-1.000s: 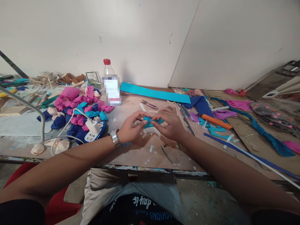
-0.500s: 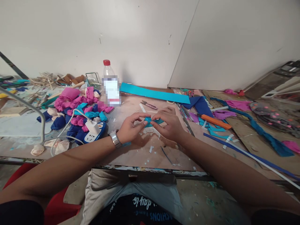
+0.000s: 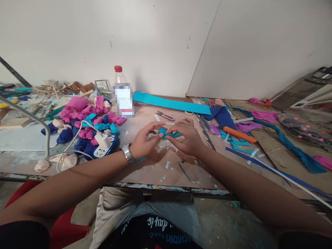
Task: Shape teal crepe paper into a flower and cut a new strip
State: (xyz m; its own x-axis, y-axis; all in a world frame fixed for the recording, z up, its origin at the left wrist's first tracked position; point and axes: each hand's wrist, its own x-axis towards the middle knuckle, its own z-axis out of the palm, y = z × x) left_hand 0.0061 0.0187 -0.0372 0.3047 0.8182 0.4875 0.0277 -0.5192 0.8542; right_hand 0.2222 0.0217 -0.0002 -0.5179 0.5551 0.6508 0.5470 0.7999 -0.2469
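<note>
Both my hands meet over the middle of the worktable (image 3: pixel 145 173). Between their fingertips is a small turquoise rolled strip (image 3: pixel 163 131), coiled like a rosette, with a short tail running right under my right fingers. My left hand (image 3: pixel 145 141), with a metal watch on its wrist, pinches the coil from the left. From the right, my right hand (image 3: pixel 187 136) pinches the coil and its tail. Both hands rest low on the table surface.
A pile of pink, blue and turquoise rolled pieces (image 3: pixel 85 121) lies left, beside a power strip with white charger (image 3: pixel 103 143). A water bottle (image 3: pixel 122 93), small scissors (image 3: pixel 165 116), a long turquoise sheet (image 3: pixel 171 103) and an orange cutter (image 3: pixel 238 135) lie behind and right.
The turquoise strip has been rolled tighter and now shows as a round coil. My fingers shifted slightly around it; arms stayed in place.
</note>
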